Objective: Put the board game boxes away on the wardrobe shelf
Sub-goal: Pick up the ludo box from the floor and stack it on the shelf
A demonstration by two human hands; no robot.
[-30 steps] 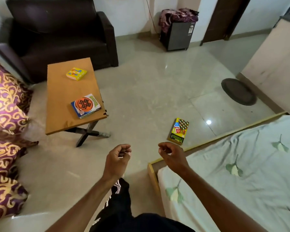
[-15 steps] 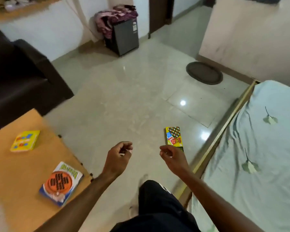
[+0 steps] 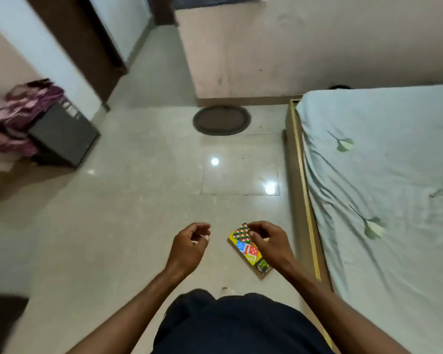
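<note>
Board game box [image 3: 248, 247] lies on floor [image 3: 138, 200] beside bed [image 3: 381, 187]; both hands half-curled, grasping nothing.

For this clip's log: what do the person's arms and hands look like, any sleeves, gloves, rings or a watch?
Both forearms are bare right down to the picture's lower edge, so no sleeves show. The left hand and right hand are ungloved, and no ring, watch or wristband is visible on either. Dark clothing shows below, between the arms; whether it is a top or trousers cannot be told.
</note>
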